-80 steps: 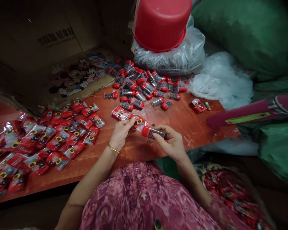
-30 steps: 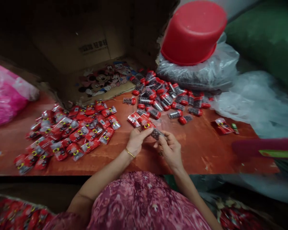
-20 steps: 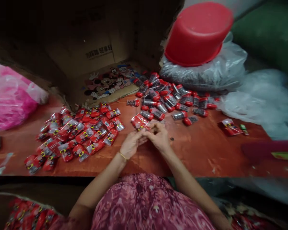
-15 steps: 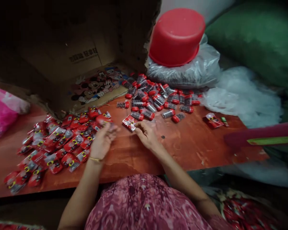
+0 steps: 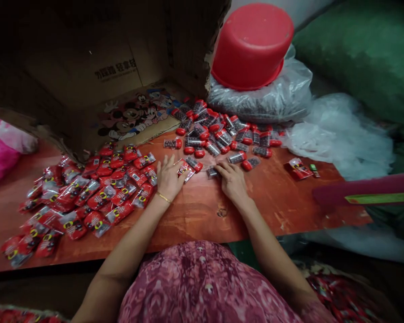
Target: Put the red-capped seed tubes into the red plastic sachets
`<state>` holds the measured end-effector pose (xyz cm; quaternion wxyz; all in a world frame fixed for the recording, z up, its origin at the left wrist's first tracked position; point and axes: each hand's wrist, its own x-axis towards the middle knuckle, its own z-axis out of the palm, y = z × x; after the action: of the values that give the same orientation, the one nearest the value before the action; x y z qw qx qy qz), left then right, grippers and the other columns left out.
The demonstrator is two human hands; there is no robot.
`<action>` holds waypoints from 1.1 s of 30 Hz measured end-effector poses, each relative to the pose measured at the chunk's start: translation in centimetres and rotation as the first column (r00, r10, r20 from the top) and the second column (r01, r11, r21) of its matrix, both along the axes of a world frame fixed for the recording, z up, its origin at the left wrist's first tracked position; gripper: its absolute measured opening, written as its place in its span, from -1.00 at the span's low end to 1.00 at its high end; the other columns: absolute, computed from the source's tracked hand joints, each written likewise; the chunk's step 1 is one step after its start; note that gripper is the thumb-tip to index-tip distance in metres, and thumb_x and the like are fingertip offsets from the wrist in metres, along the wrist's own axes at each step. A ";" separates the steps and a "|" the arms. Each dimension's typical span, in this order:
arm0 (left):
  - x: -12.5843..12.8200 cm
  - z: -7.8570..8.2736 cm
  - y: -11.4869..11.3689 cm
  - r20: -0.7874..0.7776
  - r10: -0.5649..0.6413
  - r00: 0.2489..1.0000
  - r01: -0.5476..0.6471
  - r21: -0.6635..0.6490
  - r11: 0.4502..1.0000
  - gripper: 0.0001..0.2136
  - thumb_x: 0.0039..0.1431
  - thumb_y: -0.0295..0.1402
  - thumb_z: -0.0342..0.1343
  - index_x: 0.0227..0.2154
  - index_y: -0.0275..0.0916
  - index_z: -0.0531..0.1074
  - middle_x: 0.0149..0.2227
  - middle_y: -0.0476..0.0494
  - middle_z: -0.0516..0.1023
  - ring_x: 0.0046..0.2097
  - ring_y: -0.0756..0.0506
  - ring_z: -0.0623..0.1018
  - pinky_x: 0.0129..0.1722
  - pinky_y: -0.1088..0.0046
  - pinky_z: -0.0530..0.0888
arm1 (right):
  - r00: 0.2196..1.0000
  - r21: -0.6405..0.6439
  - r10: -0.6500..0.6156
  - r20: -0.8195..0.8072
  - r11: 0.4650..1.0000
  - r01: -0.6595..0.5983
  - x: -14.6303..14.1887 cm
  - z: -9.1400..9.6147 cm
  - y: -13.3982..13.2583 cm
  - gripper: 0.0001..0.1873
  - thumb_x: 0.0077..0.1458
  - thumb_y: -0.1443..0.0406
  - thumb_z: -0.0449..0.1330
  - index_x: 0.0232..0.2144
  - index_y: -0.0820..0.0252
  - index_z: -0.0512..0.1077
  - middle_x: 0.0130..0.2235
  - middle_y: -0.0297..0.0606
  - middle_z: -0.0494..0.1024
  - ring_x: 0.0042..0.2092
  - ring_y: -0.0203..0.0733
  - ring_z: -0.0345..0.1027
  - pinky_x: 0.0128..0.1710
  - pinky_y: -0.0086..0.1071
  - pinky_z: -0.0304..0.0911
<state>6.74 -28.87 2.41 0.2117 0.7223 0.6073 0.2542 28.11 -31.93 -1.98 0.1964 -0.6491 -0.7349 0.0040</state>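
Note:
My left hand [image 5: 168, 178] lies flat on the red-brown table [image 5: 195, 211], fingers apart, its thumb side touching a flat red packet [image 5: 186, 169]. My right hand [image 5: 233, 180] rests just to the right, its fingertips pinching the end of a small clear tube [image 5: 211, 172] of dark beads that lies on the table. Beyond both hands is a heap of red-capped clear tubes [image 5: 222, 132]. Left of my left hand spreads a pile of filled red packets [image 5: 87, 197].
An upturned red bucket [image 5: 252, 45] sits on a clear bag of dark beads [image 5: 262, 96]. An open cardboard box [image 5: 121, 76] with a cartoon flap stands behind. A pink bag [image 5: 0, 152] is far left, white plastic [image 5: 340, 134], a lone packet [image 5: 298, 168] and a magenta bar [image 5: 366, 190] right.
Both hands were pushing a tube into a packet. The left hand then swung left to the packet pile and came back; the right hand moved forward onto a tube.

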 end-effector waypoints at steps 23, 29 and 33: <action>1.5 1.5 -3.4 0.394 0.103 0.913 -0.079 -0.074 0.994 -0.62 0.01 -0.17 0.09 -0.12 -0.25 0.44 -0.07 -0.25 0.50 -0.01 -0.20 0.45 0.00 0.22 0.33 | 0.396 -0.075 -0.095 -0.913 0.995 0.066 -8.6 3.3 -0.7 -0.65 0.08 0.12 -0.01 -0.62 0.21 0.28 -0.62 -0.42 0.27 -0.55 -0.37 0.10 -0.54 -0.49 0.05; 2.9 2.3 -5.0 0.735 0.452 0.506 0.184 -0.604 0.775 -0.61 -0.24 -0.04 0.23 -0.47 -0.31 0.46 -0.45 -0.10 0.54 -0.41 -0.02 0.50 -0.46 0.54 0.40 | 0.612 0.002 -0.085 -0.787 0.990 0.141 -8.0 3.3 -2.2 -0.65 0.12 0.14 -0.03 -0.62 0.18 0.26 -0.62 -0.41 0.25 -0.55 -0.36 0.11 -0.53 -0.47 0.01; 3.9 2.8 -4.9 0.747 0.575 0.334 0.151 -0.645 0.749 -0.61 -0.39 -0.14 0.33 -0.49 -0.29 0.44 -0.54 0.00 0.51 -0.49 0.03 0.49 -0.49 0.57 0.38 | 0.677 0.028 -0.056 -0.734 0.993 0.112 -7.8 3.6 -2.3 -0.62 0.15 0.13 -0.06 -0.62 0.17 0.25 -0.61 -0.38 0.26 -0.54 -0.34 0.13 -0.51 -0.46 0.02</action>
<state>10.66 -33.72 5.22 0.6970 0.2446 0.5214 0.4273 20.29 -34.27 1.63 0.4965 -0.6191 -0.5642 0.2278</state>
